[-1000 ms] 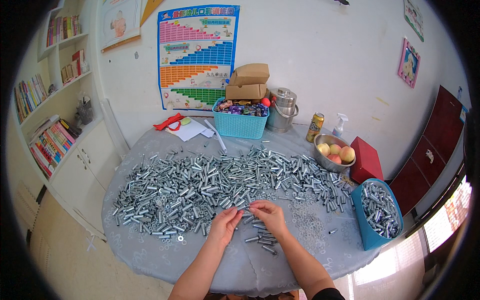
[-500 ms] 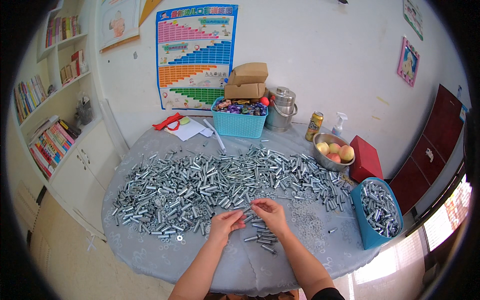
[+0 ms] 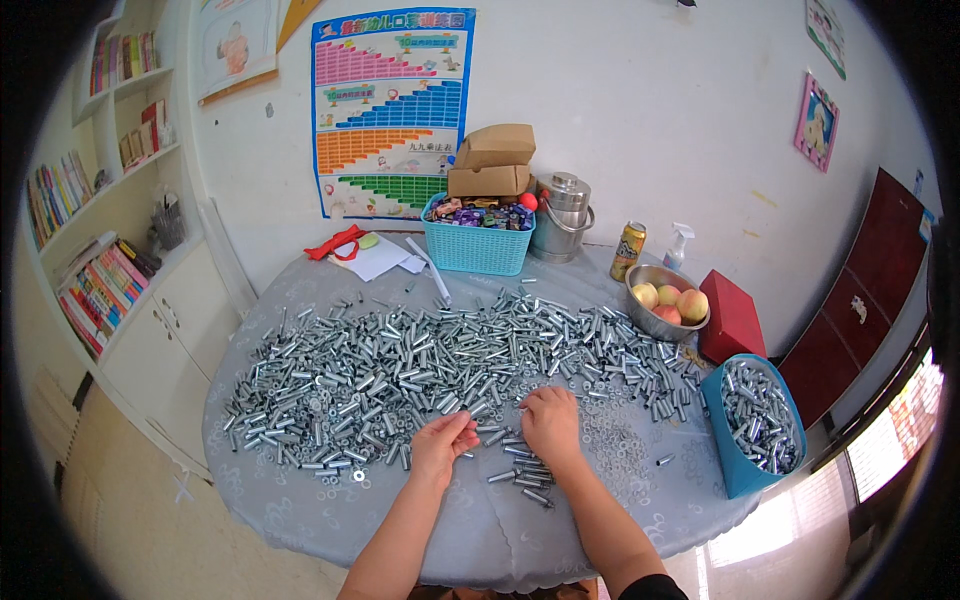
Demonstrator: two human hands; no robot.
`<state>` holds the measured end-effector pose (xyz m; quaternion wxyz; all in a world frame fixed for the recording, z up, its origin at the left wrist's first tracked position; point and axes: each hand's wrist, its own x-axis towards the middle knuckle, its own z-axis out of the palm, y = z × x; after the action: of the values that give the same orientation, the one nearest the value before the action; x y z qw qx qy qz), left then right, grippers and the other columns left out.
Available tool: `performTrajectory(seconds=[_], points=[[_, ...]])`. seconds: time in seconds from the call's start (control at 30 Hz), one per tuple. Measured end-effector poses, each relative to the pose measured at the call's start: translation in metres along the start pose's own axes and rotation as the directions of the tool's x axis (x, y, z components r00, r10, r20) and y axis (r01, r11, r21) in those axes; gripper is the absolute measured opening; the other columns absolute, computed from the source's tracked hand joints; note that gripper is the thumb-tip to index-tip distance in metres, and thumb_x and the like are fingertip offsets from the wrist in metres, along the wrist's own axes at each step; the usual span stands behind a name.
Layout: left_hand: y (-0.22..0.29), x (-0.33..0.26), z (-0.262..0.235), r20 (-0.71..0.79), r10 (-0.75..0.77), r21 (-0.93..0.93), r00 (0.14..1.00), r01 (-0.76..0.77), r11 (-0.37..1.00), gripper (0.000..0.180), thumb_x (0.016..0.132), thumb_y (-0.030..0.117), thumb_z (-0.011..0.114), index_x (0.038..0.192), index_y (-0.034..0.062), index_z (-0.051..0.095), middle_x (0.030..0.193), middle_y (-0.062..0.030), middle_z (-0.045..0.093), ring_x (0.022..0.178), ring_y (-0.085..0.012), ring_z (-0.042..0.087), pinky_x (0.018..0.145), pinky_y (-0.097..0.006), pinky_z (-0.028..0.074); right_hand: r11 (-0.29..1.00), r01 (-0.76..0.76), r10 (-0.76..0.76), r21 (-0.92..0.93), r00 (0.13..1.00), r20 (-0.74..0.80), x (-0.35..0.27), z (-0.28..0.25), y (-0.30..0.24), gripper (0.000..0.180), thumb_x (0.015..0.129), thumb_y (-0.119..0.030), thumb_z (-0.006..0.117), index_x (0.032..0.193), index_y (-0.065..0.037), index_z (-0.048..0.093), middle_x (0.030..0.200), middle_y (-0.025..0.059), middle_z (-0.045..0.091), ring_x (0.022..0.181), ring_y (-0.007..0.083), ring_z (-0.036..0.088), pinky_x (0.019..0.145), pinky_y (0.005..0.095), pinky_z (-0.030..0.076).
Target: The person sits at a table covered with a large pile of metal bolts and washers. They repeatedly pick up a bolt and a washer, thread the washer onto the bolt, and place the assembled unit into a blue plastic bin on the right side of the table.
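Spread over the table is a big heap of shiny metal sleeves and bolts point(image 3: 400, 350). My left hand point(image 3: 440, 450) is just in front of the heap, thumb and fingertips pressed together; anything between them is too small to make out. To its right, my right hand point(image 3: 551, 425) points down with curled fingers at the heap's near edge, by some loose washers point(image 3: 612, 435). Its fingertips are partly hidden, so what they hold does not show. Between my forearms lies a small group of bolts with sleeves on them point(image 3: 530, 478).
At the right edge stands a blue bin point(image 3: 740, 475) full of metal sleeves. Behind it are a red box point(image 3: 735, 315), a steel bowl point(image 3: 650, 322) of peaches, a can point(image 3: 628, 250) and a spray bottle point(image 3: 679, 247). A turquoise basket point(image 3: 478, 250) and metal pot point(image 3: 563, 225) stand farther back.
My hands, close together before over a small metal part, have come apart. The right one moved right and slightly up to the heap's edge; the left shifted slightly left.
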<state>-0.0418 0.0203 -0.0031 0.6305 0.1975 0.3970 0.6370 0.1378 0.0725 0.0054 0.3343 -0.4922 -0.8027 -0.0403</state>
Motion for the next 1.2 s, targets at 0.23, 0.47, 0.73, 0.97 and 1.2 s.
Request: performTrajectory(seconds=[0.23, 0.47, 0.73, 0.97, 1.2], points=[[-0.004, 0.001, 0.002, 0.027, -0.012, 0.014, 1.000, 0.011, 1.000, 0.019, 0.080, 0.012, 0.065, 0.091, -0.0026, 0.061, 0.080, -0.0097, 0.063, 0.065, -0.0131, 0.060, 0.061, -0.027, 0.054, 0.989, -0.118, 0.111, 0.092, 0.991, 0.073, -0.005, 0.018, -0.005, 0.018, 0.068, -0.029, 0.067, 0.070, -0.010, 0.068, 0.073, 0.0064, 0.063, 0.075, 0.0257, 0.056, 0.068, 0.0397, 0.040], [-0.006, 0.002, 0.002, 0.043, -0.029, 0.050, 0.999, 0.027, 0.998, 0.019, 0.080, 0.012, 0.064, 0.091, -0.0029, 0.061, 0.080, -0.0095, 0.063, 0.064, -0.0128, 0.059, 0.061, -0.027, 0.054, 0.956, -0.259, 0.233, 0.136, 0.955, 0.183, -0.003, 0.027, -0.003, 0.018, 0.066, -0.028, 0.067, 0.069, -0.010, 0.068, 0.070, 0.0078, 0.063, 0.070, 0.0264, 0.059, 0.063, 0.0389, 0.044], [-0.006, 0.003, 0.000, 0.038, -0.027, 0.040, 0.999, 0.026, 0.999, 0.019, 0.079, 0.012, 0.065, 0.091, -0.0023, 0.061, 0.079, -0.0091, 0.063, 0.063, -0.0123, 0.059, 0.059, -0.027, 0.054, 0.947, -0.053, 0.002, 0.317, 0.988, 0.158, -0.004, 0.023, 0.004, 0.015, 0.068, -0.016, 0.063, 0.080, -0.008, 0.066, 0.074, 0.0086, 0.063, 0.067, 0.0258, 0.060, 0.062, 0.0358, 0.047], [-0.006, 0.003, -0.001, 0.033, -0.033, 0.032, 0.999, 0.032, 0.999, 0.019, 0.078, 0.012, 0.066, 0.090, -0.0020, 0.060, 0.080, -0.0095, 0.063, 0.062, -0.0126, 0.059, 0.059, -0.027, 0.054, 0.960, -0.212, 0.147, 0.182, 0.937, 0.317, 0.000, 0.010, -0.009, 0.015, 0.067, -0.016, 0.062, 0.078, -0.008, 0.065, 0.078, 0.0096, 0.063, 0.075, 0.0256, 0.060, 0.067, 0.0359, 0.047], [-0.006, 0.002, 0.000, 0.055, -0.030, 0.031, 0.998, 0.029, 0.999, 0.020, 0.078, 0.013, 0.067, 0.090, -0.0020, 0.060, 0.079, -0.0099, 0.062, 0.063, -0.0131, 0.059, 0.059, -0.028, 0.053, 0.975, -0.150, 0.105, 0.165, 0.962, 0.251, -0.004, 0.015, -0.005, 0.017, 0.067, -0.017, 0.061, 0.080, -0.009, 0.066, 0.080, 0.0089, 0.063, 0.076, 0.0266, 0.060, 0.069, 0.0359, 0.047]])
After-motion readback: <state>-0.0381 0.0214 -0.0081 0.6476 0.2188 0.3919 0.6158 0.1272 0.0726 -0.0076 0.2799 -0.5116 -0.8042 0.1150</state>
